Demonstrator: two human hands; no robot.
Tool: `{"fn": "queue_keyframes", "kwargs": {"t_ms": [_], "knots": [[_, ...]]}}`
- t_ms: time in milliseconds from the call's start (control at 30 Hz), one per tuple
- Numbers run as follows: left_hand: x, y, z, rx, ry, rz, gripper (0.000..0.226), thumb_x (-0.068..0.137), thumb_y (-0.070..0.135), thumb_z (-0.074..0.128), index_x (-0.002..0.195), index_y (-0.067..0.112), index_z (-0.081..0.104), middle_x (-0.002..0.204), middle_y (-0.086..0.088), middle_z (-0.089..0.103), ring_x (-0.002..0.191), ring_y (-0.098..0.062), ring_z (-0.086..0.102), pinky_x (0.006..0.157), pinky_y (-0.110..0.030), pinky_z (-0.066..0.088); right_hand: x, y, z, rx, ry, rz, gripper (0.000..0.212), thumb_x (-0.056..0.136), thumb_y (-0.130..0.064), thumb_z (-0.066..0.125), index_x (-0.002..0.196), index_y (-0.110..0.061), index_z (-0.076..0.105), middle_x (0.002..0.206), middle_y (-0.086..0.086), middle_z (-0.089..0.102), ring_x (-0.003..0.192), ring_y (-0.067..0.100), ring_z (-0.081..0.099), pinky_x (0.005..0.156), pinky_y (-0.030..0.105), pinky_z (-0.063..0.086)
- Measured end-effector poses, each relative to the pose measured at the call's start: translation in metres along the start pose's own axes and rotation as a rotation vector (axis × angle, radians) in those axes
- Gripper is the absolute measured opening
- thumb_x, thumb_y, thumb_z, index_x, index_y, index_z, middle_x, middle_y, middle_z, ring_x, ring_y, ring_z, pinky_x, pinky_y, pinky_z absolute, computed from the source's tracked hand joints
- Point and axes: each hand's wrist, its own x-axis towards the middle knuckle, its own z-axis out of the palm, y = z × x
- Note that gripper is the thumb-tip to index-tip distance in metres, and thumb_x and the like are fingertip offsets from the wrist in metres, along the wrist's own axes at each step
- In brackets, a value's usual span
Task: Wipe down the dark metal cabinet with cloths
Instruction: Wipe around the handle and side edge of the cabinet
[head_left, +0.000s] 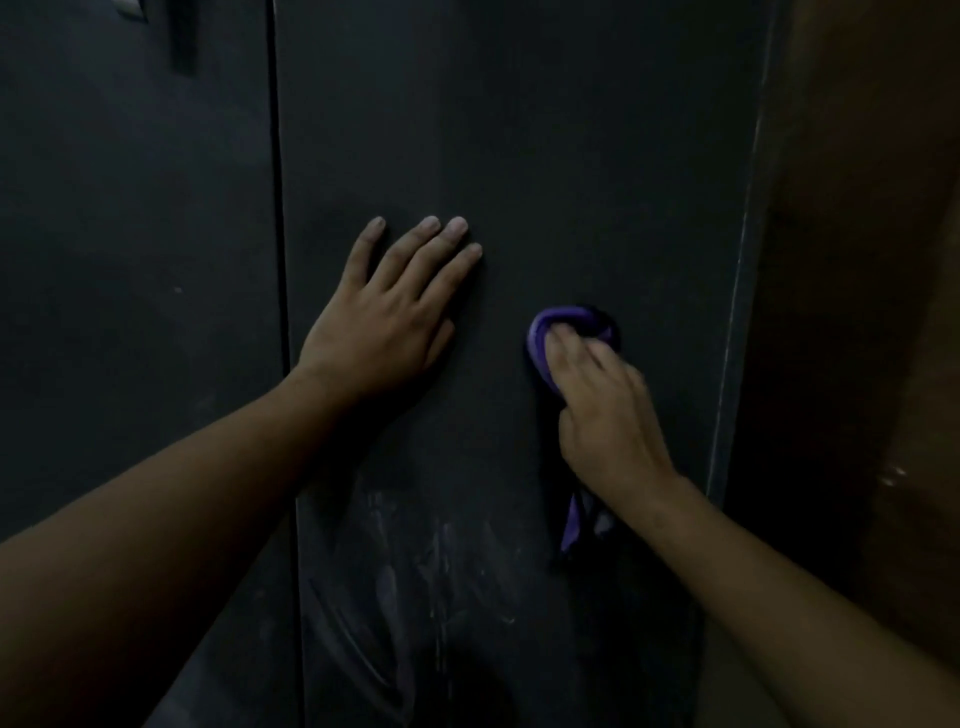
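Observation:
The dark metal cabinet (519, 130) fills the view, its right door facing me. My left hand (389, 317) lies flat on that door, fingers straight and spread. My right hand (602, 410) grips a bunched purple cloth (550, 332) and presses it against the door, to the right of the left hand. A loose tail of the cloth hangs below my right wrist. Pale dusty smears (415, 551) mark the door's lower part.
A vertical seam (280, 208) separates the left door from the right one. A dark handle (183, 47) sits at the top of the left door. A brown wall (872, 260) stands just beyond the cabinet's right edge.

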Motion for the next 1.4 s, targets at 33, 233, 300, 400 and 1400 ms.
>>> {"fn": "queue_keyframes", "kwargs": {"t_ms": [33, 233, 300, 400, 1400], "knots": [[0.0, 0.0, 0.0, 0.0, 0.008, -0.002, 0.066, 0.098, 0.04, 0.03, 0.159, 0.016, 0.02, 0.165, -0.01, 0.019, 0.152, -0.028, 0.016, 0.122, -0.054, 0.004, 0.009, -0.003, -0.001, 0.014, 0.001, 0.038, 0.072, 0.073, -0.008, 0.033, 0.143, -0.003, 0.047, 0.147, 0.012, 0.05, 0.121, 0.031, 0.051, 0.089, 0.046, 0.049], [-0.001, 0.003, 0.004, 0.014, 0.017, -0.008, 0.065, 0.098, 0.037, 0.03, 0.159, 0.016, 0.021, 0.165, -0.008, 0.019, 0.152, -0.027, 0.017, 0.122, -0.055, 0.007, -0.02, -0.027, 0.026, 0.024, -0.064, -0.172, 0.07, 0.072, -0.009, 0.036, 0.14, -0.014, 0.056, 0.144, -0.001, 0.056, 0.109, 0.025, 0.05, 0.085, 0.042, 0.05], [0.0, 0.002, 0.004, 0.004, 0.021, -0.006, 0.065, 0.097, 0.037, 0.029, 0.158, 0.015, 0.021, 0.165, -0.009, 0.019, 0.152, -0.028, 0.017, 0.121, -0.055, 0.006, -0.035, -0.027, 0.028, 0.02, -0.121, -0.259, 0.07, 0.071, -0.009, 0.039, 0.139, -0.018, 0.055, 0.143, -0.005, 0.057, 0.104, 0.022, 0.049, 0.084, 0.039, 0.05], [0.001, 0.002, 0.001, -0.008, 0.02, -0.008, 0.065, 0.097, 0.037, 0.028, 0.158, 0.014, 0.022, 0.165, -0.01, 0.021, 0.151, -0.029, 0.018, 0.121, -0.055, 0.006, -0.056, -0.026, 0.025, 0.015, -0.251, -0.333, 0.071, 0.069, -0.013, 0.038, 0.138, -0.02, 0.054, 0.139, -0.008, 0.058, 0.102, 0.02, 0.048, 0.082, 0.035, 0.051], [-0.007, 0.003, 0.009, 0.131, 0.053, 0.19, 0.066, 0.101, 0.055, 0.014, 0.161, 0.028, 0.003, 0.168, 0.0, 0.004, 0.154, -0.021, 0.006, 0.118, -0.065, 0.002, -0.049, 0.061, -0.027, 0.049, -0.27, 0.329, 0.084, 0.086, 0.004, 0.054, 0.159, -0.019, 0.018, 0.164, 0.002, 0.023, 0.15, 0.018, 0.021, 0.124, 0.047, 0.017]]}}
